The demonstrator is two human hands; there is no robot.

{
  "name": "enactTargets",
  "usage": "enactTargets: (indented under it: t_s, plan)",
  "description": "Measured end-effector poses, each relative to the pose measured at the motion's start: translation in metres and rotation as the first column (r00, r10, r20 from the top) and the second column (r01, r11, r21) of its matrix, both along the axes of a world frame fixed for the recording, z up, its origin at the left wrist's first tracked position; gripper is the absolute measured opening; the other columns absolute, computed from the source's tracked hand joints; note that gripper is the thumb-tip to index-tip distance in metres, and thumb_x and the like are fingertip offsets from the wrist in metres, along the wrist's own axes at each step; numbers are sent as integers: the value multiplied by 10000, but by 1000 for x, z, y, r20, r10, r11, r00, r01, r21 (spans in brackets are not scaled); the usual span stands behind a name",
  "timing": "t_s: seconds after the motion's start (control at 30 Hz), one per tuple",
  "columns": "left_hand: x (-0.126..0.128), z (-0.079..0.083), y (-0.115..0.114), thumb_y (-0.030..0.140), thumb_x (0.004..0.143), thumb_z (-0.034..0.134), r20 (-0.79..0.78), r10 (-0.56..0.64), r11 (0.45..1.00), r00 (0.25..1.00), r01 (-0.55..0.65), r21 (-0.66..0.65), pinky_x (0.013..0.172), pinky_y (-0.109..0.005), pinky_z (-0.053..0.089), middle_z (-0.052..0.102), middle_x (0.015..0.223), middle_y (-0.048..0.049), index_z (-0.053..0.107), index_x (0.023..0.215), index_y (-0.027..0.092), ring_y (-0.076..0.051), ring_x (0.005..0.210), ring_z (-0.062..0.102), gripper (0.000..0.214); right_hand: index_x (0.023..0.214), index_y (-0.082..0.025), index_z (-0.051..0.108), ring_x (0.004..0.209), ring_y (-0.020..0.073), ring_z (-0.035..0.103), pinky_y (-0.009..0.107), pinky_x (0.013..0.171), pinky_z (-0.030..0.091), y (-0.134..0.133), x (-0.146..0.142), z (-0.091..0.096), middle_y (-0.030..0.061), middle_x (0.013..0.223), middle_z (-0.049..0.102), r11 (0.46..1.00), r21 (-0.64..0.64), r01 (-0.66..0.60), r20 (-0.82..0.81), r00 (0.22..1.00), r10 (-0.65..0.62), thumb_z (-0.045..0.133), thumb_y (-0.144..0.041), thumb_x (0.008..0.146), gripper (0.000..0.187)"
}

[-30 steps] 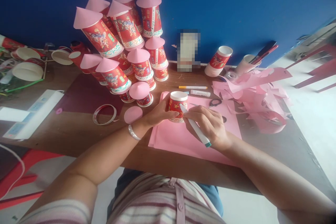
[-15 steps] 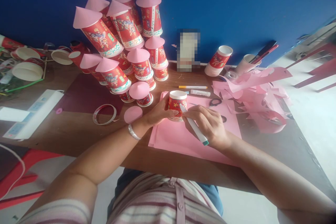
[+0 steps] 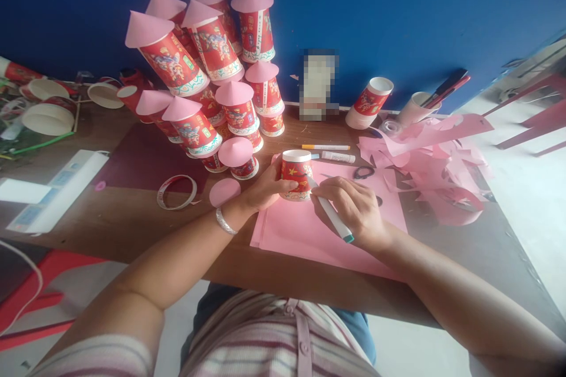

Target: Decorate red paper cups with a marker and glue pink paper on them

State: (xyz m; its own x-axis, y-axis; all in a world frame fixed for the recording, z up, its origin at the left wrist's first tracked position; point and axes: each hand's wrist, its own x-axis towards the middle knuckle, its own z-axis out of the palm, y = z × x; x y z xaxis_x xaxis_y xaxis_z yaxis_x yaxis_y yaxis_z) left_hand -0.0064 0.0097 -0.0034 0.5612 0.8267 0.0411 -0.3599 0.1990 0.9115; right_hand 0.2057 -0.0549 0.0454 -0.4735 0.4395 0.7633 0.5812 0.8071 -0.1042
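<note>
Left hand [image 3: 265, 187] around cup [image 3: 295, 174]

Straight ahead of you a deep blue wall [image 3: 398, 6] fills the whole upper part of the view, plain and matte, and it meets the far edge of the brown wooden bench [image 3: 132, 224] that you sit at. To your right the pale floor [image 3: 535, 206] is washed out by strong daylight, and the red legs of some furniture [image 3: 548, 121] stand on it near the wall, while the wall itself lies in shade. Down at your left, below the bench edge, a red frame [image 3: 53, 271] lies on the same pale floor.
</note>
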Motion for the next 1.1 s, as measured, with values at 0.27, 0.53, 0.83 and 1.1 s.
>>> enactTargets:
  t_s: [0.27,0.53,0.83,1.1]
  plan:
    - [-1,-1,1,357,752,914,9,-19,1000,1000,19,9,847,-358,564,748,1013,-60,685,1170,189,-213,909,713,505,1095,-216,623,684,153,674,271,619,554,1,0,1,13,834,711,1000,22,10,8,1000,-10,611,-61,990,187]
    - [-4,-9,1,398,764,923,-79,32,996,996,-25,86,832,-325,550,719,1041,-56,657,1192,186,-200,934,693,546,1099,-174,630,670,153,659,262,606,555,0,-3,3,25,820,700,995,83,-46,-28,998,49,682,-22,947,220]
    - [1,2,-7,455,771,920,-232,70,979,970,-22,200,754,-292,542,650,1062,-53,570,1231,186,-200,943,647,637,1150,-189,638,707,162,661,272,631,552,-2,-4,1,31,869,709,998,60,-32,4,999,32,644,-51,977,221]
    - [4,9,-8,561,731,923,-321,133,959,938,-41,279,1014,-424,573,624,1268,-114,555,1303,193,-307,1220,620,774,1127,-166,635,740,181,682,283,645,557,-1,-2,3,61,892,725,999,30,-20,54,998,18,591,-63,1013,161]
